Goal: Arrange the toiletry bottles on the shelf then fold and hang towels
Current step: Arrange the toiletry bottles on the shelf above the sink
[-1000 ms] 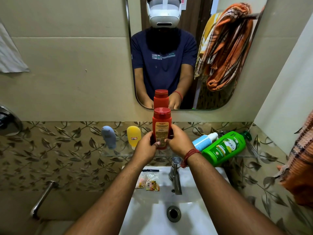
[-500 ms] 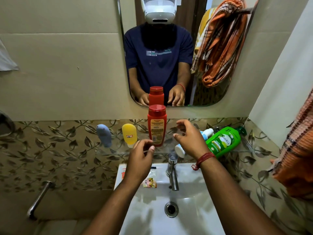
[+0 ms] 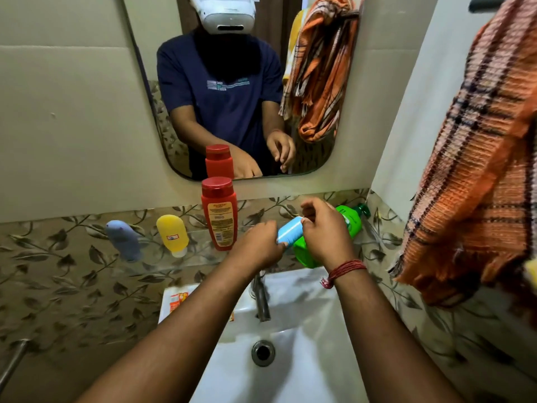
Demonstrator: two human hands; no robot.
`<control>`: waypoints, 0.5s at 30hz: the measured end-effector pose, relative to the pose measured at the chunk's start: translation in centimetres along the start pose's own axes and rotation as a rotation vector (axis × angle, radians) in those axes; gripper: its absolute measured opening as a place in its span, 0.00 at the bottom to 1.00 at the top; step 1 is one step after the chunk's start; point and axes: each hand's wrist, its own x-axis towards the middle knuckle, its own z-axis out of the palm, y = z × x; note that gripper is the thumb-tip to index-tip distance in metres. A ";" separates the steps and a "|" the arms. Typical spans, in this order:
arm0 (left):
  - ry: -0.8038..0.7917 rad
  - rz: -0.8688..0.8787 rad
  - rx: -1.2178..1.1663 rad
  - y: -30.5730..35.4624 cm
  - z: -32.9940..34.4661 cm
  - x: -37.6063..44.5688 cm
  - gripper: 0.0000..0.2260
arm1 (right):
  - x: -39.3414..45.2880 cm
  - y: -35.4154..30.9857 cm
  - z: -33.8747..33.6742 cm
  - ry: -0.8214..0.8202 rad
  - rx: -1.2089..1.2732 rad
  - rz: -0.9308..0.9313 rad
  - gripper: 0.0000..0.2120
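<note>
Blue bottle (image 3: 290, 232), untouched half a second ago, is now gripped by both left hand (image 3: 258, 245) and right hand (image 3: 325, 231), near the shelf's right end.

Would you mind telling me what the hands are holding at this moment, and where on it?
Both hold the light blue cylindrical bottle: left hand at its lower end, right hand at its upper end.

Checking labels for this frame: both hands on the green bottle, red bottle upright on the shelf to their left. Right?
Not quite. In the head view the left hand and right hand hold the blue bottle, not the green bottle, which lies on its side behind them. The red bottle does stand upright on the shelf to their left.
</note>
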 end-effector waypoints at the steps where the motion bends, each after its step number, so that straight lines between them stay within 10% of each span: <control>1: -0.025 -0.020 0.047 0.2 0.1 0.4 0.20 | -0.2 0.3 0.0 -0.009 0.003 0.007 0.13; 15: 0.177 -0.014 -0.229 0.0 -0.3 -0.2 0.17 | -0.4 1.2 0.0 -0.002 0.066 0.046 0.12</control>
